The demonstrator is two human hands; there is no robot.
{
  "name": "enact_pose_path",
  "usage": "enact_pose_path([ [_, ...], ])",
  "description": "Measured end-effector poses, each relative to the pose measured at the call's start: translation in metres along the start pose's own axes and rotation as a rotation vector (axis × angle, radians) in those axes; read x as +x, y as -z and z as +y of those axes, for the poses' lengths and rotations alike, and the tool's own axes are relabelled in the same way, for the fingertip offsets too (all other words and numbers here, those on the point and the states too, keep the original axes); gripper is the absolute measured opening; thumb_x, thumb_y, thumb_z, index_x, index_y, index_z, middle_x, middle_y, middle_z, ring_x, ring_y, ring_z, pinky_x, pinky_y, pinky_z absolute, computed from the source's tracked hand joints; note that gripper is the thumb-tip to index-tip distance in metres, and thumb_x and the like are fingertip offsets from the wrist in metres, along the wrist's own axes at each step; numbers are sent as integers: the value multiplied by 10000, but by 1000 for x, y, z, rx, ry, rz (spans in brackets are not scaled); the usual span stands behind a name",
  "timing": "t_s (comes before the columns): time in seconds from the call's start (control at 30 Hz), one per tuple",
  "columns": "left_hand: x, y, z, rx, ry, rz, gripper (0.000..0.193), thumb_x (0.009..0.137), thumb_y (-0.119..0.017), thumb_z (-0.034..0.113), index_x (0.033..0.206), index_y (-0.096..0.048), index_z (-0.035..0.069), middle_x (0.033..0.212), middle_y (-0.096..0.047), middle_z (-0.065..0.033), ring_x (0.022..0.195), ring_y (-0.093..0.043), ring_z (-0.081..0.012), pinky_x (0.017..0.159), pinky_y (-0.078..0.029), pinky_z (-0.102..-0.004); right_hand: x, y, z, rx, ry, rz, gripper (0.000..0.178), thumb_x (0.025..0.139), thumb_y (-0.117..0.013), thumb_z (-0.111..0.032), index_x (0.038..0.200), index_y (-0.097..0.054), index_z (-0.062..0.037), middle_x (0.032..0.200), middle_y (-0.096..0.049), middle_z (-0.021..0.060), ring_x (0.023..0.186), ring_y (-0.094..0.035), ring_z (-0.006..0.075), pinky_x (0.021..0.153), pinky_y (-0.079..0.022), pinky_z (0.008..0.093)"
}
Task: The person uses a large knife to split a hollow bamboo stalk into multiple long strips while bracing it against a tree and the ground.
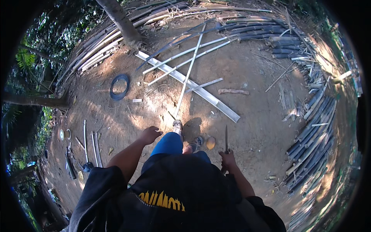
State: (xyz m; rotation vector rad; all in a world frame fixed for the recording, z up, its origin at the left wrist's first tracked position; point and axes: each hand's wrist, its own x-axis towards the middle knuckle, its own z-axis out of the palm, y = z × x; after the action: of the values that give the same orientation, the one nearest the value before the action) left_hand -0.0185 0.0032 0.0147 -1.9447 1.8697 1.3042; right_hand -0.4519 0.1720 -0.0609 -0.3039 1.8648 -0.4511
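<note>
The right hand [228, 159] gripped a knife [226, 138] right of the legs [167, 143] and the left hand [150, 135] hung empty, loosely bent, so stepping safely near the strips [192, 64] ahead seemed to call for keeping the knife turned outward.

Left forearm [129, 156] angled forward and inward; left hand [148, 137] relaxed, fingers [157, 131] loosely extended, pointing right. Right forearm [242, 182] angled forward and inward; right hand [229, 159] lower in view, clenched in a grip. Hands well apart.
</note>
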Motion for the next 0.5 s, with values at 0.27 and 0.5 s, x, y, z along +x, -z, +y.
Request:
enact_pose_path([
  [0.27,-18,-15,-46,32,20,-16,680,892,-653,577,1237,-646,-8,1175,-696,-206,1114,-657,-343,968,-508,-399,1,11,-7,-186,178,-11,938,810,-800,-348,1527,-268,-60,893,-598,159,582,-569,204,496,-484,389],
  [0.5,-26,-2,-101,2,143,100,698,874,-664,602,1244,-669,10,1248,-668,-229,1190,-624,-363,1014,-488,-437,30,71,92,-505,97,197,953,751,-817,-451,1388,-387,112,1216,-639,301,1150,-647,388,926,-542,434],
])
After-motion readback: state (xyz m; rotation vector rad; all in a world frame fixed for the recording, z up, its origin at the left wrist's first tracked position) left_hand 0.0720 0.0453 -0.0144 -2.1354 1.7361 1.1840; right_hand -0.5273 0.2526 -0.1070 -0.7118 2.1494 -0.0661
